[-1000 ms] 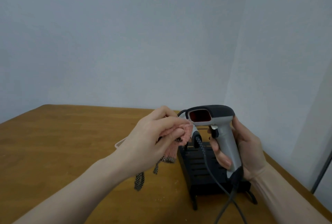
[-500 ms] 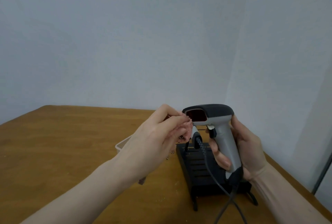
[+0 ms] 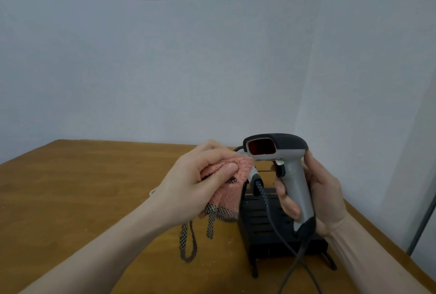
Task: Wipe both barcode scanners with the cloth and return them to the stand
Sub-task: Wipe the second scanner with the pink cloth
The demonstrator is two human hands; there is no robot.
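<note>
The right hand (image 3: 313, 195) is curled tight round the grey handle of a barcode scanner (image 3: 280, 152), held upright above the black stand (image 3: 266, 225) with its red window facing the camera; the left hand (image 3: 203, 182), at about 9 o'clock of the scanner head, has its fingers pinched shut on a bunched pink cloth (image 3: 236, 175) that touches the lower left edge of the head. A second scanner (image 3: 253, 173) seems to sit in the stand behind the cloth, mostly hidden. The likeliest trouble is the cords: the coiled cable (image 3: 262, 192) and the held scanner's own lead (image 3: 295, 260) run down at 6 o'clock, and a wide wiping stroke could probably snag them or drag the stand. The cloth's checked loop (image 3: 188, 244) dangles and could catch on the stand's slots. The table edge (image 3: 377, 234) lies close at 4 o'clock, with a wall beyond; open tabletop (image 3: 82, 187) spreads from 7 to 10 o'clock, the safer side for moving.
</note>
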